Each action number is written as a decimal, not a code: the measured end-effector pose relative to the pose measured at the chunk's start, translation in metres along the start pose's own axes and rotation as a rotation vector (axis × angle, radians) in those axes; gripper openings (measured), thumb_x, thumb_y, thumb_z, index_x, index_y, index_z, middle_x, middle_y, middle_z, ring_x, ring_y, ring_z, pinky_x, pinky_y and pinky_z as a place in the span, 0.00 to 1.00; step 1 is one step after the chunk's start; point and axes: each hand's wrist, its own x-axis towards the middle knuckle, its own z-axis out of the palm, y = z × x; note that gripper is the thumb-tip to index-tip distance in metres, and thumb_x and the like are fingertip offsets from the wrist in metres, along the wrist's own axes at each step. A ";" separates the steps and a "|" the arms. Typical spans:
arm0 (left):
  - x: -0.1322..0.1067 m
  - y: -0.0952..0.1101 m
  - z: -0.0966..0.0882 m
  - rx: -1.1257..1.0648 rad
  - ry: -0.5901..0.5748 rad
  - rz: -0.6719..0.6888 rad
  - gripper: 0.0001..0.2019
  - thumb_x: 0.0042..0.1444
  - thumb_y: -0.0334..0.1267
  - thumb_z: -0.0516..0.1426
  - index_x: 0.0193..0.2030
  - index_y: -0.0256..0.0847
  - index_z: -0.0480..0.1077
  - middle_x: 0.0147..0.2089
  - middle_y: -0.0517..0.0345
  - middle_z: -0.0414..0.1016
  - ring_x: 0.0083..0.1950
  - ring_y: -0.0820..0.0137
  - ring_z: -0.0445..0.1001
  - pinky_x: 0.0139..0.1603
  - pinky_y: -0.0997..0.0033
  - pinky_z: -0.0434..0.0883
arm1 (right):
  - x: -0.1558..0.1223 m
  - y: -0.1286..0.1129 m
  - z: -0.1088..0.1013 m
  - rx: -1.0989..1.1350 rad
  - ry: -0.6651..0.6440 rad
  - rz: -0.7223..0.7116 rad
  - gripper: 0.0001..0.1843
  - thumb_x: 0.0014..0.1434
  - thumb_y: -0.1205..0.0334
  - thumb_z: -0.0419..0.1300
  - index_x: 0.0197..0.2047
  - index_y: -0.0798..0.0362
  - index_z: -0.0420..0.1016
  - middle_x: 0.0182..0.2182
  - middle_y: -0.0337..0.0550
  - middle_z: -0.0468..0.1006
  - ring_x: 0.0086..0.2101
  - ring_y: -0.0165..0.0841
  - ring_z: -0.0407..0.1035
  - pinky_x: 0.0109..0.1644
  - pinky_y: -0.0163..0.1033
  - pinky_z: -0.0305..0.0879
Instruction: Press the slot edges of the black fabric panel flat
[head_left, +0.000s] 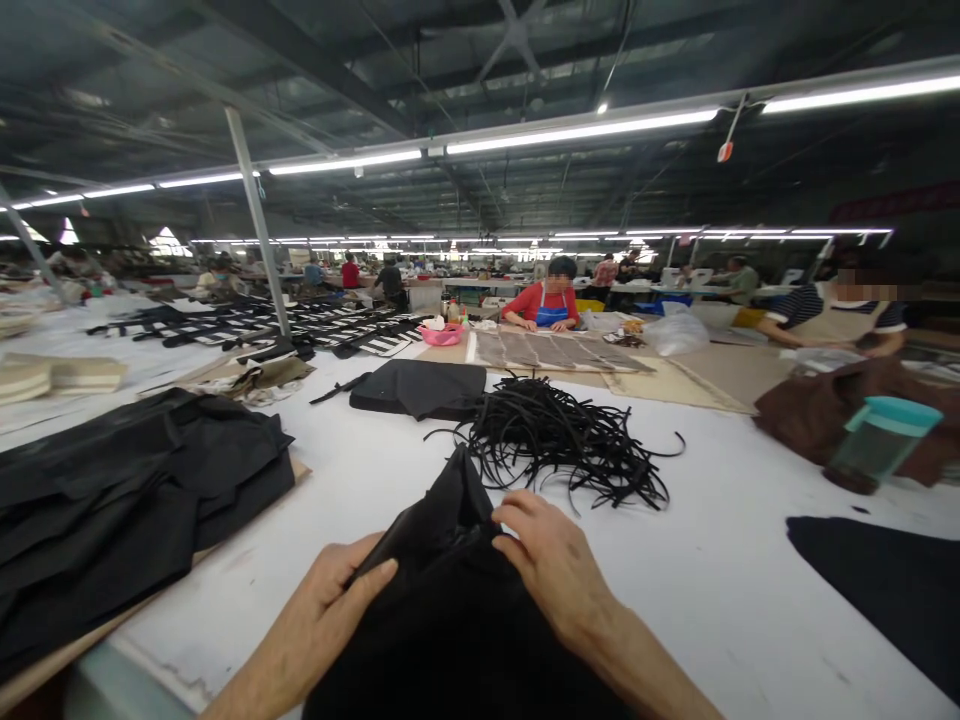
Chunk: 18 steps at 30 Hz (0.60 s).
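Observation:
A piece of black fabric (465, 630) is held up in front of me, its top rising to a folded point with an opening. My left hand (337, 590) grips its left edge, the thumb lying on the near face and the fingers behind. On the right edge, my right hand (551, 560) pinches the cloth near the opening between thumb and fingers. Just beyond the fabric lies a tangled heap of thin black strips (570, 440). Beside that heap sits a flat stack of black fabric pieces (420, 388). The lower part of the held cloth runs out of view.
A pile of black fabric (135, 500) covers the table's left side. Another black piece (892, 590) lies at right, near a tumbler with a turquoise lid (885, 440) and brown cloth (810, 410). A person in red (551, 300) works across the white table (720, 570); another person (840, 310) is at right.

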 end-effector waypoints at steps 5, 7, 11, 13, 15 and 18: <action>-0.004 -0.004 0.002 0.029 0.006 -0.014 0.15 0.54 0.49 0.52 0.26 0.40 0.68 0.25 0.61 0.67 0.28 0.68 0.63 0.29 0.77 0.64 | 0.009 0.001 0.017 -0.131 -0.090 0.006 0.10 0.59 0.69 0.52 0.28 0.52 0.70 0.32 0.41 0.71 0.35 0.34 0.64 0.38 0.36 0.58; -0.005 -0.012 -0.003 0.034 0.054 -0.055 0.17 0.53 0.52 0.53 0.25 0.41 0.68 0.25 0.61 0.69 0.28 0.66 0.65 0.29 0.76 0.65 | 0.008 0.009 0.018 -0.108 -0.062 0.015 0.11 0.60 0.70 0.51 0.27 0.52 0.67 0.31 0.40 0.70 0.34 0.32 0.64 0.37 0.35 0.57; -0.014 -0.034 -0.020 -0.057 0.310 -0.196 0.19 0.47 0.58 0.56 0.29 0.43 0.72 0.24 0.61 0.73 0.33 0.60 0.71 0.34 0.73 0.71 | 0.004 0.049 0.008 -0.052 0.147 0.188 0.10 0.57 0.67 0.48 0.25 0.51 0.62 0.28 0.39 0.67 0.30 0.33 0.61 0.35 0.37 0.54; -0.019 -0.043 -0.029 -0.111 0.445 -0.269 0.20 0.44 0.59 0.57 0.32 0.45 0.73 0.26 0.63 0.75 0.34 0.58 0.73 0.38 0.70 0.72 | 0.000 0.081 0.001 0.113 0.211 0.346 0.10 0.55 0.61 0.50 0.23 0.50 0.60 0.23 0.37 0.65 0.27 0.33 0.59 0.33 0.38 0.53; -0.023 -0.050 -0.036 -0.157 0.496 -0.322 0.20 0.39 0.60 0.60 0.32 0.47 0.74 0.29 0.65 0.77 0.37 0.56 0.74 0.40 0.67 0.73 | -0.006 0.114 -0.006 0.293 0.211 0.462 0.12 0.52 0.55 0.52 0.20 0.50 0.59 0.19 0.35 0.62 0.25 0.33 0.58 0.31 0.38 0.53; -0.021 -0.055 -0.050 -0.178 0.547 -0.362 0.21 0.34 0.60 0.62 0.30 0.48 0.74 0.30 0.66 0.77 0.41 0.55 0.74 0.39 0.67 0.74 | -0.021 0.150 -0.009 0.403 0.208 0.554 0.14 0.49 0.50 0.51 0.20 0.50 0.60 0.18 0.35 0.62 0.24 0.32 0.58 0.29 0.38 0.55</action>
